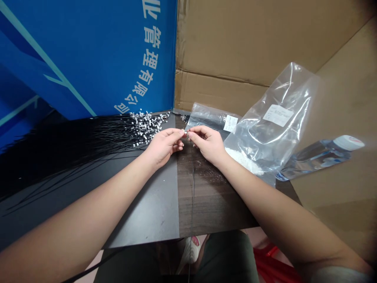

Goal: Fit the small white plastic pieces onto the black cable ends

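Observation:
Both hands meet over the table, their fingertips almost touching. My left hand [165, 147] is closed in a pinch on a small white connector [185, 133], mostly covered by the fingers. Close beside it, my right hand [208, 144] pinches the end of a thin black wire [193, 184]. The wire hangs from the fingertips across the table and over its front edge. How wire and connector join is hidden. Left of my hands lies a large bundle of black wires [67, 137] with white connectors [147, 124] on their ends.
A clear plastic bag [282, 98] with small white pieces [244, 160] lies right of my hands. Behind is a flatter labelled bag [210, 118]. A water bottle [318, 155] lies tilted at the right. Cardboard [224, 47] and a blue panel [103, 51] wall the back.

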Demonstrator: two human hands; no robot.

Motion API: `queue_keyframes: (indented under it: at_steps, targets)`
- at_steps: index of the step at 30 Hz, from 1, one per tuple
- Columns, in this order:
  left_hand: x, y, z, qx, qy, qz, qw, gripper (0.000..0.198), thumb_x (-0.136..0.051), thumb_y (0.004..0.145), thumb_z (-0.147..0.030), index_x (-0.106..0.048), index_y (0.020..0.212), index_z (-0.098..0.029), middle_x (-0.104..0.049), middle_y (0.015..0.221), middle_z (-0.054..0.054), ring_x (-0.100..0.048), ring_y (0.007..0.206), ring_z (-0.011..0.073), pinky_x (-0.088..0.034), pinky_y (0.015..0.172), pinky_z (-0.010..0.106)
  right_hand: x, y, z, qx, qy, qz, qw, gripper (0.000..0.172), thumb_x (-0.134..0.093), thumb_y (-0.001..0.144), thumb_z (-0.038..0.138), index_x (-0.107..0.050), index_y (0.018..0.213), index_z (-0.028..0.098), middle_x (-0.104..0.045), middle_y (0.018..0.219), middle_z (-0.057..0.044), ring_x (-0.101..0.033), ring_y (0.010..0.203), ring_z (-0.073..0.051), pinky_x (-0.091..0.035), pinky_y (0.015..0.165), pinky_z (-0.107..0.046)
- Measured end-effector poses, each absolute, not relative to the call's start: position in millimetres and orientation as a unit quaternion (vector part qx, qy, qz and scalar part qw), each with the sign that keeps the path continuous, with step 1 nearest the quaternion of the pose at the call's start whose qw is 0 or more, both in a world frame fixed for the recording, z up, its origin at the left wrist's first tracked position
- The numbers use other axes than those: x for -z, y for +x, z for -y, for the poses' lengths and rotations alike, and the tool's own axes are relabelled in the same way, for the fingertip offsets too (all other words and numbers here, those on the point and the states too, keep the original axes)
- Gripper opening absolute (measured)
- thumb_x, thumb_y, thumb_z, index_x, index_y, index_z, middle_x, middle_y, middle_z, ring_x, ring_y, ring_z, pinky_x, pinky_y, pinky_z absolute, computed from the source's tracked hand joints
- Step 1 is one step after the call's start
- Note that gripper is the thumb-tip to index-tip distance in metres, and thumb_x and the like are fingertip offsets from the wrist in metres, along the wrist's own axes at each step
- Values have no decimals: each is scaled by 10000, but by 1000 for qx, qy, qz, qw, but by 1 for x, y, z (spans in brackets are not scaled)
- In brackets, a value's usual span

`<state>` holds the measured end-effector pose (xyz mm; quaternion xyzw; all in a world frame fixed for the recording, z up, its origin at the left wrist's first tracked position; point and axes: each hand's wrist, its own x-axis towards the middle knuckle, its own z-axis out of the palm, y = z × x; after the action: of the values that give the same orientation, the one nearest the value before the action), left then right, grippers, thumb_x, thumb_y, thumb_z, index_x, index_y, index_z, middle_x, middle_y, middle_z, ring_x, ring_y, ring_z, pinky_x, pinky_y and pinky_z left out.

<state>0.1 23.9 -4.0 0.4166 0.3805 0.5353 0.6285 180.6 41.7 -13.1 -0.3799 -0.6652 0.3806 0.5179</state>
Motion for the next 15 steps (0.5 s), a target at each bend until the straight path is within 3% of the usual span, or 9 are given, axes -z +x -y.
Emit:
queue_keyframes:
  at_steps: [15]
  targets:
    - [6,1,-24,-521,447,-390,614,425,-935,719,-500,-720,843,-156,-621,688,-9,-580,637,101,-490,625,241,9,181,-36,-296,-388,719,495,165,-713,929,369,-762,936,212,-793,942,-38,-680,785,-171,-548,780,-343]
